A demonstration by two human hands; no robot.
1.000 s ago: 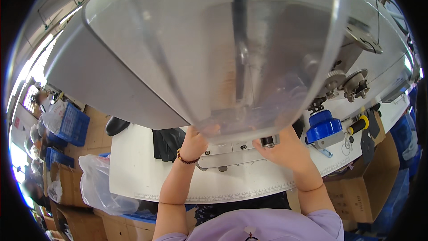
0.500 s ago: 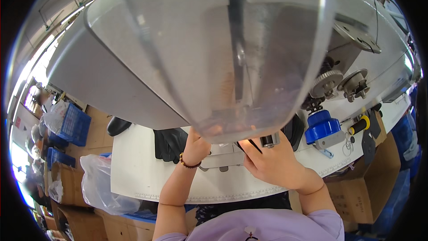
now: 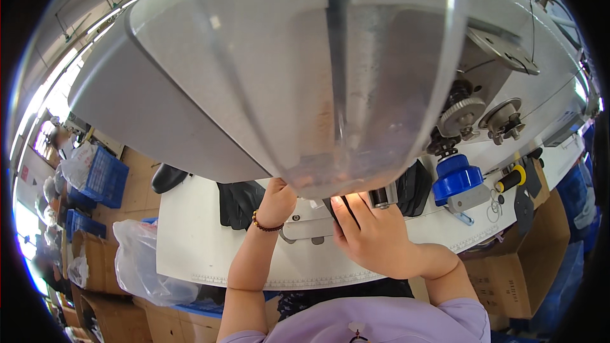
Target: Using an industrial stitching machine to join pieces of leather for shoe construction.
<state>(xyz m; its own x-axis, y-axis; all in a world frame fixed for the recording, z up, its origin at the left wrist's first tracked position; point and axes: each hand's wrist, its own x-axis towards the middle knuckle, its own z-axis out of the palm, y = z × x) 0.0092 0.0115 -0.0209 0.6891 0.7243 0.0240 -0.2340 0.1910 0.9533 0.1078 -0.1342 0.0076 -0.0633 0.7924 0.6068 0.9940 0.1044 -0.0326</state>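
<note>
In front of me is a grey sewing machine [image 3: 184, 121], with a clear plastic guard [image 3: 381, 171] over its needle area. My left hand [image 3: 277, 204], a beaded bracelet [image 3: 267, 227] at its wrist, is curled beside the guard's lower left edge. Its fingertips are hidden, and so is anything in them. On the other side, my right hand [image 3: 375, 238] reaches under the guard, lit by a lamp. Its thumb and fingers hold a dark flat piece [image 3: 329, 207], of which only an edge shows. A metal cylinder [image 3: 382, 197] hangs just above those fingers.
Black cut pieces [image 3: 238, 206] lie left of my hands, and more black pieces [image 3: 414, 189] lie right. A blue knob [image 3: 457, 178] and tension discs [image 3: 504, 121] stick out from the machine. A thread spool [image 3: 510, 179], cardboard box [image 3: 527, 260] and plastic bag [image 3: 149, 263] flank the white table [image 3: 190, 248].
My right hand has shifted slightly left and nearer to me, with more of its fingers and the dark edge showing. My left hand has moved slightly left. The view has shifted a little.
</note>
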